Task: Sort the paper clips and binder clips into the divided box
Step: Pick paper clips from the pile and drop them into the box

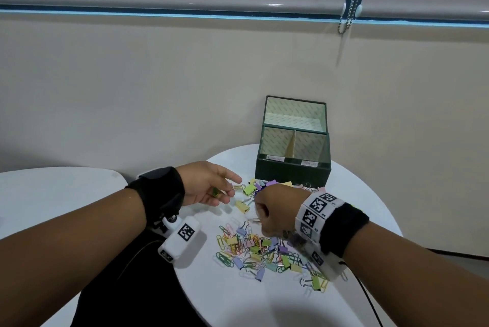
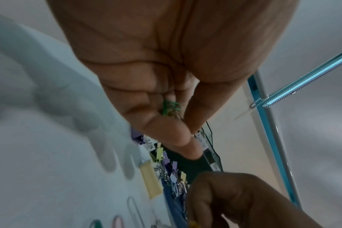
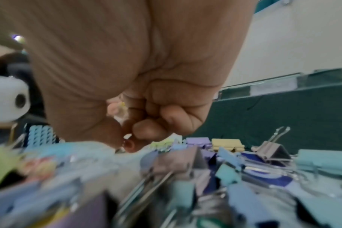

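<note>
Right now I am in the gathering step, with nothing in the divided box (image 1: 292,171) as far as I can see: its 2 labelled front compartments look bare, and the box stands open at about 1 o'clock on the white table (image 1: 238,297), its lid propped up behind. My left hand (image 1: 209,185) sits at 11 o'clock from the main pile (image 1: 264,250), palm turned up, fingers loosely bent around a few green paper clips (image 2: 169,108) cupped against the palm; the left wrist view shows them lying at the base of the fingers, cradled, not pinched. My right hand (image 1: 275,207) is curled tight just above the pile, at its 12 o'clock edge, fingertips (image 3: 146,131) drawn together; something pale and yellowish shows inside the fist in the right wrist view, but it is too blurred for me to say whether it is a paper clip or a binder clip. A yellow binder clip (image 1: 242,206) lies loose between my 2 hands, and more binder clips (image 1: 267,184) are strewn along the box's front wall. Next, I judge, each hand must carry its catch to 1 o'clock and let go over the matching label, which I cannot read from here; the risk is paper clips slipping off my open left palm, or hooking one another.
</note>
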